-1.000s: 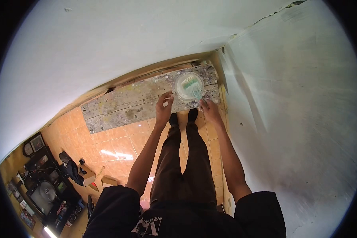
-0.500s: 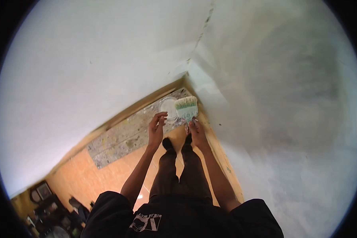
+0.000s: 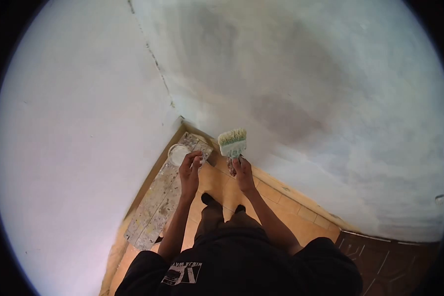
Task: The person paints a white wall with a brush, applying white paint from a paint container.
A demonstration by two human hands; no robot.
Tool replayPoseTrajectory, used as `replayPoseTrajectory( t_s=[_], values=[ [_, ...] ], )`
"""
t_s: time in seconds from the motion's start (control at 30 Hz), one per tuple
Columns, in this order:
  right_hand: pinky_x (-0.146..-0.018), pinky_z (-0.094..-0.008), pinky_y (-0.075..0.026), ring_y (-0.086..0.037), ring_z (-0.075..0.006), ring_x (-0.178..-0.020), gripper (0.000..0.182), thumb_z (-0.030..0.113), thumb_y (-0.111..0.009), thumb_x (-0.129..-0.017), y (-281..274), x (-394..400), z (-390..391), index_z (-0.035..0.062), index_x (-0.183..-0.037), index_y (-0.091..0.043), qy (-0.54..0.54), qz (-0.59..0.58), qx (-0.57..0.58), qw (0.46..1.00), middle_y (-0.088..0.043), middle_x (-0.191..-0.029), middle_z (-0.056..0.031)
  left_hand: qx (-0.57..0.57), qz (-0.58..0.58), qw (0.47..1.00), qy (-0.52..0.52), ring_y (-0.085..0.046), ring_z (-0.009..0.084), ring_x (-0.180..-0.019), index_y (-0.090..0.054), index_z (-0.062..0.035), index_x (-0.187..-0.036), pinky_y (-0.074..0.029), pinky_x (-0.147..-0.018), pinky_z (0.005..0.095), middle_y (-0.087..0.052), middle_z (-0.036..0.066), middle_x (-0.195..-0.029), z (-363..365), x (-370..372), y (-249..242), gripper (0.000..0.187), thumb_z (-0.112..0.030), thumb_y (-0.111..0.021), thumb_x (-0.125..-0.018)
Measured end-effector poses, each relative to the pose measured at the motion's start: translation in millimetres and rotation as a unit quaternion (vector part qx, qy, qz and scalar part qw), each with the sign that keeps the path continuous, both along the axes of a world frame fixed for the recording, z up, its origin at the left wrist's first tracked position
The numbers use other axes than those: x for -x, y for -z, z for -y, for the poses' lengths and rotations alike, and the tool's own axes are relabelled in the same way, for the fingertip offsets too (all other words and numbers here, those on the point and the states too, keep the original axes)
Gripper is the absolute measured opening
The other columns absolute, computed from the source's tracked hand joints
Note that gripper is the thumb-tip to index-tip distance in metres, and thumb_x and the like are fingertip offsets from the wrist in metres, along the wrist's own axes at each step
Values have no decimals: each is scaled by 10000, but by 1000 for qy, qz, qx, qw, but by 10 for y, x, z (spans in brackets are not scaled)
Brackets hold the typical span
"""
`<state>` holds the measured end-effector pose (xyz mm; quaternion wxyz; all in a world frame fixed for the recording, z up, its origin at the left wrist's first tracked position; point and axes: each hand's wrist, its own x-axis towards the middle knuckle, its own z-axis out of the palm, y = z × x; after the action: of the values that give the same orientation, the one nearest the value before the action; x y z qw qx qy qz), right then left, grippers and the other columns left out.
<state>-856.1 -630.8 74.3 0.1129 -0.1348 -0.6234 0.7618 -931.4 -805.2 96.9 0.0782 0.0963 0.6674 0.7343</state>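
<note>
A wide brush (image 3: 233, 143) with pale, paint-coated bristles points up, its handle wrapped by the fingers of my right hand (image 3: 242, 175). My left hand (image 3: 190, 172) is raised to the left of the brush, apart from it, with fingers curled and the thumb near the fingertips. Whether a small thing lies between those fingertips is too unclear to tell. Behind my left hand, a round container of white paint (image 3: 178, 154) rests on a paint-spattered plank bench (image 3: 155, 212).
White wall (image 3: 79, 123) rises on the left. The right wall (image 3: 291, 89) has grey, patchy areas, and a dark cracked line marks the corner. Orange tiled floor (image 3: 276, 202) lies below, with my feet on it. Dark flooring (image 3: 380, 261) shows at the lower right.
The view has turned to the right, so the corner, bench and container appear farther left. Both hands remain raised, and the brush is still in my right hand.
</note>
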Motion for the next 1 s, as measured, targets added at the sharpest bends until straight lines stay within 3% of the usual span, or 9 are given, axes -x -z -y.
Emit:
replayPoseTrajectory(
  t_s=[0.1, 0.23, 0.33, 0.4, 0.7, 1.0],
  values=[
    [-567, -227, -345, -409, -63, -617, 367, 398, -450, -1020, -211, -579, -273, 42, -989, -534, 37, -30, 39, 998, -463, -725, 16, 28, -32, 999, 27, -580, 137, -1024, -598, -17, -1148, -475, -856, 292, -636, 60, -1103, -266, -462, -120, 239, -195, -535, -1000],
    [-571, -229, -349, -413, -62, -625, 371, 388, -417, -1034, -351, -1191, -528, 38, -1005, -534, 88, -53, 48, 994, -469, -722, 18, -19, -14, 999, 28, -575, 124, -1003, -602, -15, -1136, -469, -851, 278, -637, 52, -1091, -460, -880, -214, 228, -185, -539, -997],
    [-560, -233, -349, -408, -61, -610, 386, 397, -401, -1039, -331, -1560, -694, 36, -1003, -534, 135, -67, 44, 988, -467, -712, 21, -3, -14, 999, 49, -592, 131, -984, -603, -50, -1129, -491, -855, 316, -637, 46, -1074, -597, -1160, -298, 211, -195, -529, -995],
    [-548, -236, -347, -400, -62, -595, 395, 408, -397, -1039, -296, -1701, -853, 39, -999, -533, 168, -76, 27, 983, -461, -704, 24, -18, -11, 997, 76, -580, 124, -990, -603, -20, -1127, -477, -845, 288, -637, 45, -1069, -676, -1285, -325, 229, -195, -532, -998],
    [-501, -208, -321, -375, -42, -565, 394, 471, -398, -1024, -172, -1697, -1511, 113, -869, -454, 276, -54, 12, 960, -394, -656, 49, -35, 3, 983, 180, -579, 140, -1009, -594, -35, -1159, -474, -859, 291, -622, 46, -1109, -1034, -1354, -286, 250, -219, -542, -998],
    [-491, -201, -301, -364, -38, -548, 376, 447, -411, -1027, -421, -1866, -1536, 110, -867, -457, 341, -78, 28, 936, -411, -660, 49, -20, -14, 970, 243, -585, 146, -1029, -602, -46, -1141, -480, -862, 297, -628, 49, -1114, -1371, -1328, -495, 229, -212, -550, -993]
  ],
)
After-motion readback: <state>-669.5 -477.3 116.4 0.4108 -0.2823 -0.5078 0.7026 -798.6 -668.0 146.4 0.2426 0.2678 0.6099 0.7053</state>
